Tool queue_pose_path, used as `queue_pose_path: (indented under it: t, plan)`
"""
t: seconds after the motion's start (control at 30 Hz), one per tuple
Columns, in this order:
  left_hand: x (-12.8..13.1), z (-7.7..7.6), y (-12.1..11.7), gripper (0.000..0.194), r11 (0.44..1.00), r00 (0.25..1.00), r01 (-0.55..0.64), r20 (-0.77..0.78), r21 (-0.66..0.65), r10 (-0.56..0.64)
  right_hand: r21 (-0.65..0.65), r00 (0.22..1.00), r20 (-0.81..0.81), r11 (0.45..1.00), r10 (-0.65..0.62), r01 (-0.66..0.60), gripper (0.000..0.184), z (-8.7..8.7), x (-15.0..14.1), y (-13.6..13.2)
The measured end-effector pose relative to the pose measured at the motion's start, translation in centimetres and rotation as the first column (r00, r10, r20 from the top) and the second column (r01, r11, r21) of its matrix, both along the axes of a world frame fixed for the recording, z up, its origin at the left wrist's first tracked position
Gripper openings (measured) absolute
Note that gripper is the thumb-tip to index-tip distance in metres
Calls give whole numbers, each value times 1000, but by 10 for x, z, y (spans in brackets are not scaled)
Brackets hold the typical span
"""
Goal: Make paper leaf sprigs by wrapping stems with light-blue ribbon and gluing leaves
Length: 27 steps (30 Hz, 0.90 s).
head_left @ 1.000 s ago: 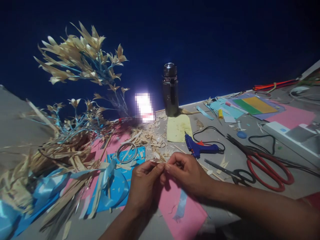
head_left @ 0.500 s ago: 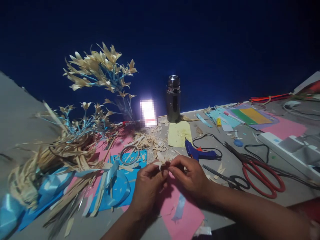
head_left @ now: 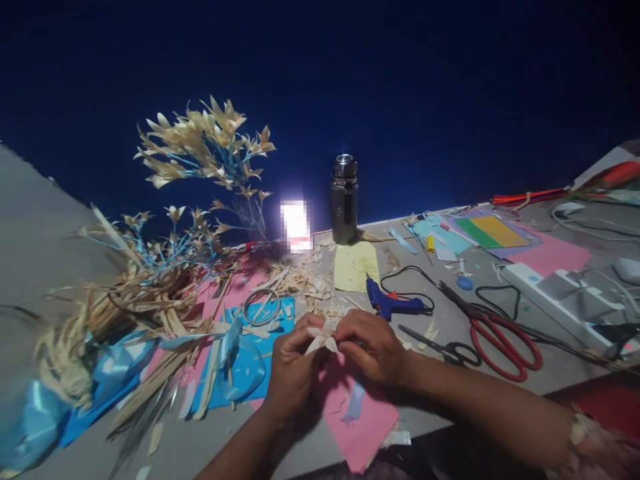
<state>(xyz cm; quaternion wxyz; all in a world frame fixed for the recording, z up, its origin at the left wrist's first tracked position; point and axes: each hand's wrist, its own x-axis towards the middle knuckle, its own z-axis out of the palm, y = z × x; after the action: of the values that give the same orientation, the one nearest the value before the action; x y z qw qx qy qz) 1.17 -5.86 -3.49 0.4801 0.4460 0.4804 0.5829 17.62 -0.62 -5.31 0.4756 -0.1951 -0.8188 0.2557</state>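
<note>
Between my fingers is a small pale flower with pointed petals, made of what looks like dried husk. My left hand is closed on it from the left. My right hand pinches at its right side, the fingertips touching a petal. Under both hands lies a pink sheet with a scrap of light blue ribbon on it. A blue glue gun rests just beyond my right hand, its nozzle over a yellow sheet. Black-handled scissors lie right of that hand.
Large red-handled scissors and a white power strip lie to the right. A dark flask stands at the back beside a bright blurred-out screen. Husk flowers on blue stems, a tape roll and husk strips crowd the left.
The flower has come into view between my fingers, its petals now spread and facing up. My hands stay together over the pink sheet. The whole view has shifted a little.
</note>
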Motion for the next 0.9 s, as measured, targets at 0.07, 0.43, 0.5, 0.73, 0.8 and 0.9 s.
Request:
queue_pose_path:
  t: [0.07,0.43,0.5,0.73,0.8,0.9]
  plan:
    - [-2,-3,0,16,1000,1000,18,24,-21,-17,70,1000,12,997,19,-20,17,2,0,1]
    - [-9,-16,5,15,987,969,37,249,-157,3,76,995,91,996,37,-44,14,0,-1,3]
    - [-9,-13,6,15,986,968,61,251,-154,-21,94,995,93,995,34,-42,16,0,0,4]
    - [-9,16,11,66,977,971,134,219,-163,-97,60,998,26,997,-54,53,18,-1,-1,7]
    - [-10,21,12,68,976,972,131,217,-172,-93,36,999,13,998,-52,52,18,-2,-1,7]
    - [-11,20,12,35,973,992,73,121,-217,-47,83,997,17,994,-78,76,17,-2,0,10]
